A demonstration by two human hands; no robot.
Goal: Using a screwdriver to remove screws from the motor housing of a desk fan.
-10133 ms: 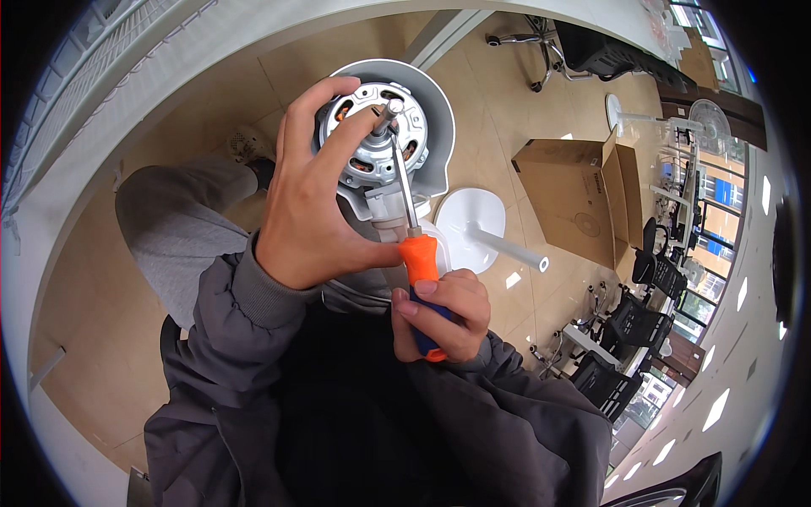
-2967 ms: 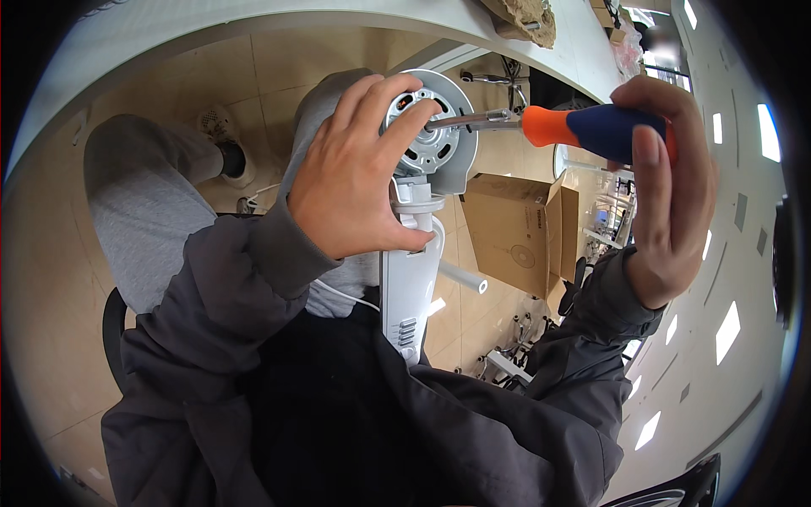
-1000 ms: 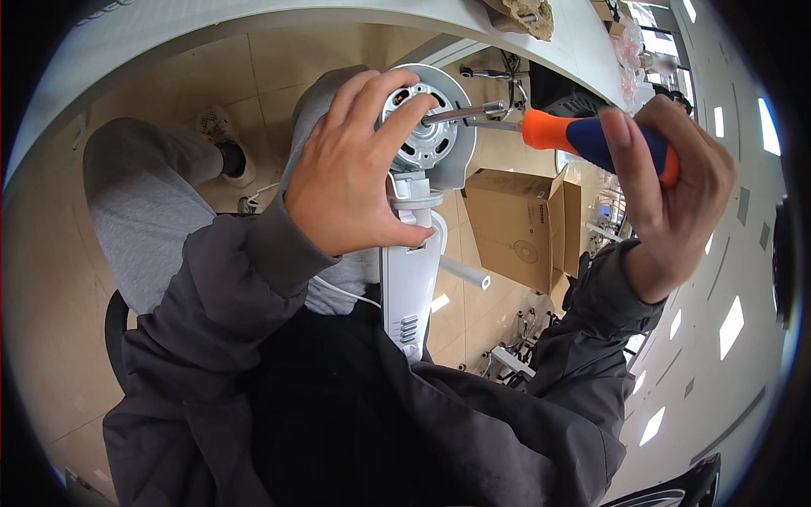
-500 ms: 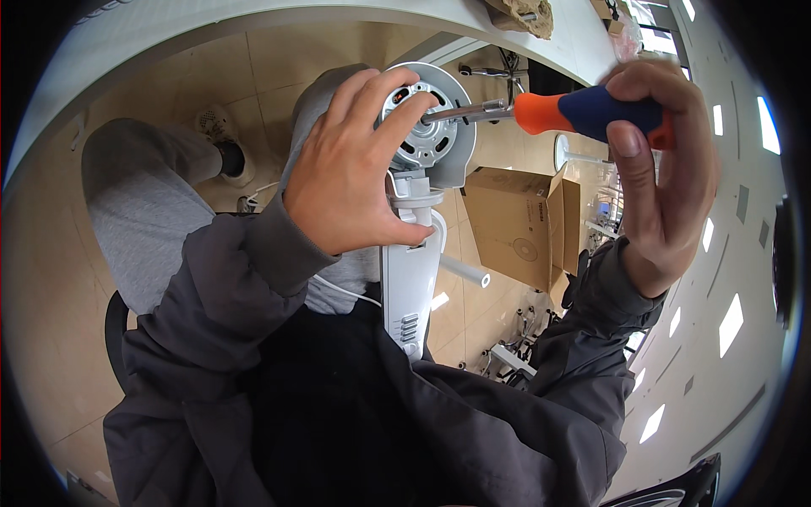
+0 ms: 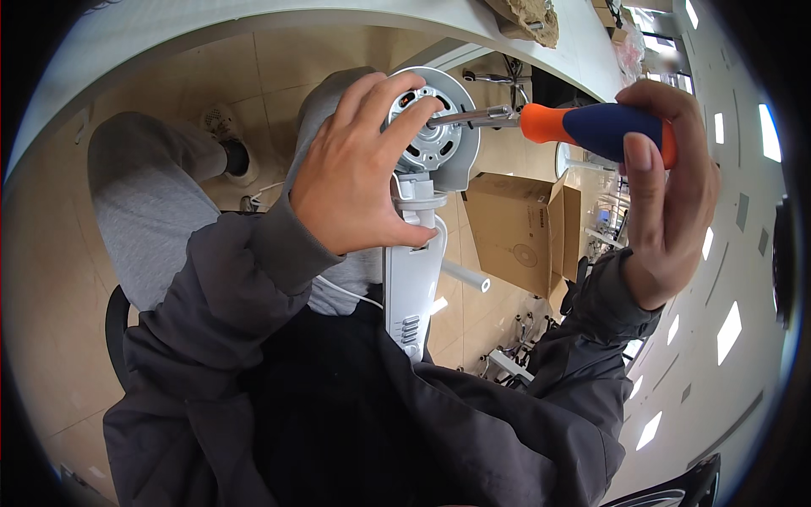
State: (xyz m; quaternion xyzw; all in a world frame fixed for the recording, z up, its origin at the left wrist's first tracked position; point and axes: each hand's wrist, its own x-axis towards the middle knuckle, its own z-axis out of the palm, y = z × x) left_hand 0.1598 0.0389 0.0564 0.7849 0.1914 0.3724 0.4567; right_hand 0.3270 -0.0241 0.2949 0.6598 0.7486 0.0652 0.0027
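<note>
An electric fan's bare motor (image 5: 441,150), silver with dark slots in a white rear cover, faces right. It sits atop a white fan column (image 5: 410,283) with a row of buttons, which leans against my lap. My left hand (image 5: 346,173) wraps around it, fingers over the motor and thumb on the column's neck. My right hand (image 5: 680,190) grips the handle of a screwdriver (image 5: 610,128), blue with orange ends. The screwdriver lies almost level, its metal end beside the tip of the shaft (image 5: 473,117) jutting from the motor. Whether the two touch, I cannot tell.
Ahead curves the edge of a white table (image 5: 338,19), with a brown moulded cardboard piece (image 5: 528,19) on it. On the tiled floor to the right stands an open cardboard box (image 5: 511,224). A white tube (image 5: 465,275) sticks out beside the column.
My right hand has shifted slightly down, and its fingers have rolled on the screwdriver handle. My left hand and the fan keep almost the same place.
</note>
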